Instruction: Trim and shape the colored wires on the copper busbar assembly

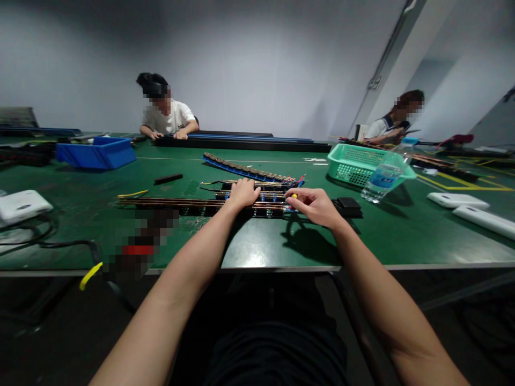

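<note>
Several long, narrow strip assemblies (197,206) lie side by side on the green table, with copper-coloured rails, black segments and coloured wires at the right end. My left hand (243,193) rests palm down on them near their middle, fingers apart. At their wired end, my right hand (316,206) is closed in a pinch on a small yellow piece (295,196), whose kind I cannot make out. Just behind lies another blue-edged strip (245,169), set at a slant. A flat black block (348,207) sits right of my right hand.
A blue bin (96,154) stands at left; a green basket (358,161) and water bottle (384,174) at right. White devices (458,200) lie beyond the bottle. Cables (68,244) run over the front left edge. Two people (173,115) work across the table.
</note>
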Demonstrator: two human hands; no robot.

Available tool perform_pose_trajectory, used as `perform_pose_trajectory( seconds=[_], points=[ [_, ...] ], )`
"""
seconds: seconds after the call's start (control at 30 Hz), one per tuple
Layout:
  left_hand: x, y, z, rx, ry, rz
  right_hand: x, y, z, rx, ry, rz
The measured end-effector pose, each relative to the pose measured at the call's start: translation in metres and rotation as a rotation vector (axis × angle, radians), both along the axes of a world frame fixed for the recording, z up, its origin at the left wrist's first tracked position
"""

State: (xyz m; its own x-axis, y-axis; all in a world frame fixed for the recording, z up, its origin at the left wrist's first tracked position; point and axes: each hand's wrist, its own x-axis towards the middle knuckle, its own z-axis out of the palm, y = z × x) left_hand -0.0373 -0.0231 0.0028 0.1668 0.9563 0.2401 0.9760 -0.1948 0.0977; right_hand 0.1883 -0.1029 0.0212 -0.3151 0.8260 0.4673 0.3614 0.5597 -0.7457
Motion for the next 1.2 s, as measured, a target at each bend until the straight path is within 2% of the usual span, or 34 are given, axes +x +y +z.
perform_pose_trajectory(
  seconds=[0.07, 0.13, 0.27, 0.37, 0.53, 0.8, 1.03, 1.2],
  points=[
    [0.000, 0.000, 0.000, -0.006, 0.000, 0.003, -0.001, -0.001, -0.001, -0.010, -0.060, 0.025],
    [0.000, 0.000, 0.000, -0.010, 0.001, 0.003, 0.001, 0.001, 0.000, 0.002, -0.004, 0.001],
    [0.000, -0.001, 0.002, -0.015, 0.002, 0.002, 0.009, 0.011, 0.000, 0.056, 0.231, -0.157],
    [-0.001, -0.002, 0.003, -0.023, -0.007, -0.001, 0.014, 0.017, -0.003, 0.085, 0.265, -0.275],
    [-0.002, -0.002, 0.005, -0.046, -0.025, -0.008, 0.015, 0.021, -0.005, 0.124, 0.445, -0.356],
    [-0.003, 0.000, 0.003, -0.056, -0.054, 0.001, 0.021, 0.025, 0.004, 0.027, 0.736, -0.385],
    [-0.002, 0.000, 0.002, -0.044, -0.037, 0.007, 0.013, 0.019, 0.005, 0.006, 0.694, -0.309],
    [-0.002, 0.002, 0.001, -0.040, -0.020, 0.006, 0.017, 0.015, 0.009, -0.001, 0.738, -0.246]
  ],
)
